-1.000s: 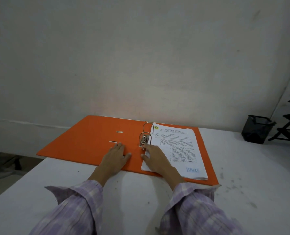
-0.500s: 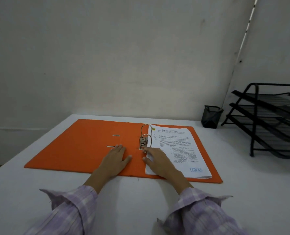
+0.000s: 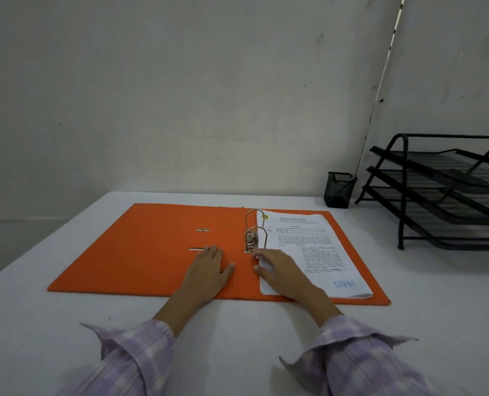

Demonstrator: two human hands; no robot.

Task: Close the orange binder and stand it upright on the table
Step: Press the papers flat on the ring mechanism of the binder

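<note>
Orange binder (image 3: 151, 252) lies fully open and flat on the white table (image 3: 66, 324), covers spread left and right, metal ring mechanism (image 3: 253, 238) standing up at the spine. We note a stack of printed pages (image 3: 309, 252) filed on the right cover. Left hand (image 3: 209, 270) rests palm down on the left cover, fingers together and extended, thumb out to the side. Right hand (image 3: 283, 272) lies flat on the near-left part of the pages, fingers loosely extended toward the base of the rings; neither hand pinches anything. Black mesh cup (image 3: 339, 190) and black tiered tray rack (image 3: 443, 192) stand at the far right.
</note>
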